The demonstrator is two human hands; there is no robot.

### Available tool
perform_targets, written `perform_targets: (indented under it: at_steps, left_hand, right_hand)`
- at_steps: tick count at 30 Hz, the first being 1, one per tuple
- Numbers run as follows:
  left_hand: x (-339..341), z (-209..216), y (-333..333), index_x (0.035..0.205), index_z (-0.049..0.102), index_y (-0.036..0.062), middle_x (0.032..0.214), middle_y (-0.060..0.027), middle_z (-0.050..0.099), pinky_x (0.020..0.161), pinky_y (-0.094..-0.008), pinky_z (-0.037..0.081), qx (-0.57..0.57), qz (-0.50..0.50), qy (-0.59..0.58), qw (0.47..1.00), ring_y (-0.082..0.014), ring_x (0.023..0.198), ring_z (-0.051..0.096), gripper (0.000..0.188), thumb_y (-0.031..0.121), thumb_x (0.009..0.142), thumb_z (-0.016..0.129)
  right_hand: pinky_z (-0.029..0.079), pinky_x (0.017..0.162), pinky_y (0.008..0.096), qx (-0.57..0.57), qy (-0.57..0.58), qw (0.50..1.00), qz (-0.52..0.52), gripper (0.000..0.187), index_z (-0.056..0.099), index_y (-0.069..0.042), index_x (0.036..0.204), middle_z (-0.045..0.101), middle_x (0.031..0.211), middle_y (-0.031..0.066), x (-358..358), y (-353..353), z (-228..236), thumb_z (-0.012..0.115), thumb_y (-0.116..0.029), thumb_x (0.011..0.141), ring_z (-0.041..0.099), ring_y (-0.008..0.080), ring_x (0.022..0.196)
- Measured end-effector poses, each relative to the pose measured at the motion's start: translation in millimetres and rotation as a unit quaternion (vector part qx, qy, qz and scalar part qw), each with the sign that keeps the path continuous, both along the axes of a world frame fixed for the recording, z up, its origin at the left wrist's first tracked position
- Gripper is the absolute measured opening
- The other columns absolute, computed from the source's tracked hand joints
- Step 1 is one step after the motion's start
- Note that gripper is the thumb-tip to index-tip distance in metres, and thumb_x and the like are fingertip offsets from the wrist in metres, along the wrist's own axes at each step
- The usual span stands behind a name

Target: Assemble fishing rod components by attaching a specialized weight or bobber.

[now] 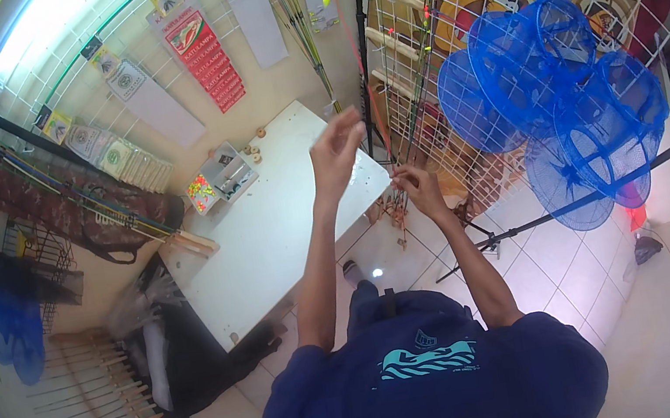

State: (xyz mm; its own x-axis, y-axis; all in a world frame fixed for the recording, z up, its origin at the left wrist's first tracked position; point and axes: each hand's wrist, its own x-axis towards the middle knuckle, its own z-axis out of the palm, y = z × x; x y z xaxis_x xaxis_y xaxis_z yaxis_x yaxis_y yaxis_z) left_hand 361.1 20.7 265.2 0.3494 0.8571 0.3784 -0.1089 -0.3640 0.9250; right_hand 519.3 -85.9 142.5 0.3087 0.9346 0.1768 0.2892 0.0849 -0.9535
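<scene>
My left hand (336,154) is raised over the far right end of the white table (270,246). Its fingers are bent together and slightly blurred, and anything between them is too small to make out. Lower and to the right, my right hand (420,189) is just off the table's right corner. Thumb and fingertips meet there in a pinch, with whatever they hold too fine to name. Both forearms reach forward from my dark blue shirt (423,362). Small rings (255,153) lie beside a compartment box (233,173) holding bright coloured beads (201,192).
Blue mesh nets (558,110) hang on a white wire grid at right. A dark pole (614,184) crosses the right side. Fishing rods (302,37) lean near the back corner. Packaged goods (198,50) hang on the back wall. At left are a rod bag (101,217) and wooden rack (115,378).
</scene>
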Motion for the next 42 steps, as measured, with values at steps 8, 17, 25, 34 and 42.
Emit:
perform_targets:
  at_steps: [8, 17, 25, 34, 42]
  left_hand:
    - [27.5, 76.8, 37.9, 0.113, 0.064, -0.0030, 0.098, -0.0130, 0.070, 0.081, -0.0266, 0.054, 0.007, -0.025, -0.101, 0.995, -0.0152, 0.089, 0.067, 0.029, 0.012, 0.089, 0.067]
    - [49.4, 42.8, 64.2, 0.104, 0.066, -0.0052, 0.085, -0.0085, 0.070, 0.068, -0.0244, 0.056, -0.032, -0.095, -0.081, 0.992, -0.0129, 0.075, 0.069, 0.018, 0.002, 0.089, 0.061]
    - [70.8, 5.5, 59.5, 0.105, 0.062, -0.0067, 0.091, -0.0111, 0.069, 0.072, -0.0267, 0.058, -0.016, -0.179, -0.029, 0.983, -0.0155, 0.082, 0.068, 0.019, 0.006, 0.091, 0.061]
    - [94.7, -18.2, 56.3, 0.102, 0.065, -0.0034, 0.088, -0.0095, 0.070, 0.069, -0.0275, 0.056, 0.046, -0.234, 0.045, 0.970, -0.0136, 0.078, 0.069, 0.016, 0.004, 0.088, 0.063]
    - [115.1, -23.5, 70.8, 0.102, 0.065, -0.0044, 0.085, -0.0162, 0.070, 0.066, -0.0296, 0.055, 0.020, -0.265, 0.059, 0.962, -0.0179, 0.077, 0.070, 0.019, 0.004, 0.084, 0.065]
  right_hand:
    - [0.052, 0.072, 0.0273, -0.022, -0.014, 0.999, -0.018, 0.017, 0.066, 0.002, 0.100, 0.070, 0.084, 0.0124, 3.2, 13.6, -44.5, 0.059, -0.008, 0.088, 0.068, 0.0139, 0.079]
    - [0.053, 0.070, 0.0272, -0.065, 0.023, 0.997, -0.035, 0.016, 0.064, 0.002, 0.101, 0.070, 0.085, 0.0113, 6.7, 16.0, -73.5, 0.058, -0.004, 0.088, 0.068, 0.0139, 0.077]
    - [0.052, 0.085, 0.0313, -0.140, 0.016, 0.981, -0.137, 0.026, 0.060, 0.001, 0.110, 0.066, 0.106, 0.0117, 16.1, -0.9, -108.1, 0.064, -0.009, 0.087, 0.066, 0.0204, 0.099]
    - [0.050, 0.088, 0.0301, 0.029, -0.063, 0.973, -0.222, 0.030, 0.054, 0.000, 0.118, 0.066, 0.107, 0.0121, 4.8, 29.9, -33.3, 0.061, -0.008, 0.090, 0.064, 0.0189, 0.102]
    - [0.051, 0.078, 0.0294, -0.008, -0.032, 0.973, -0.228, 0.016, 0.062, -0.001, 0.105, 0.069, 0.088, 0.0101, 16.5, 45.7, -2.9, 0.057, -0.006, 0.090, 0.068, 0.0188, 0.084]
